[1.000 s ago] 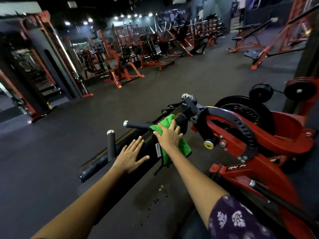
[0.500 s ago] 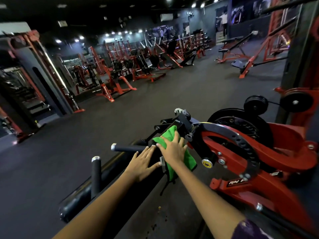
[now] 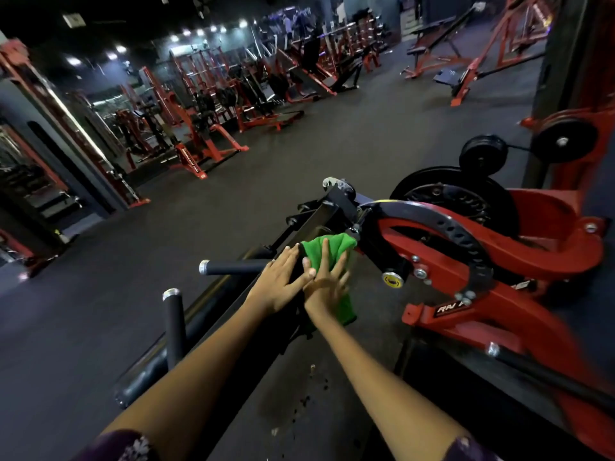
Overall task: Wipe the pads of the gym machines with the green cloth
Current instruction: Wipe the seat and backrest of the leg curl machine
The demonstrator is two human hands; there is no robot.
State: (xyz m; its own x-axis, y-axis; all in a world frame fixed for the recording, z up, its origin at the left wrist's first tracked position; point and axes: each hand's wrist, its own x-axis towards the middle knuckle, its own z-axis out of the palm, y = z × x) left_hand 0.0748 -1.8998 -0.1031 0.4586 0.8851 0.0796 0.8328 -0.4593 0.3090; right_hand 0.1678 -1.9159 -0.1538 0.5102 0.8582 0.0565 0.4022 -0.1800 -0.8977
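The cloth lies bunched on the far end of the black pad, close under the red frame's black pivot arc, with one tail hanging down the pad's right side. The right hand lies flat on the cloth, fingers straight and spread, pressing it to the pad rather than clutching it. The left hand rests flat on the pad just beside, fingers straight and together, its thumb touching the right hand's thumb side.

The pad runs from the lower left up to the hands. Two black handles with silver caps stand off its left edge: a near one upright and a far one lying sideways, its inner end by the left hand's fingers. A yellow knob sits on the frame just right of the cloth. Black weight plates hang behind the frame. Purple flowered sleeves show at the bottom edge. Across the dark floor, rows of red machines stand under ceiling spotlights.
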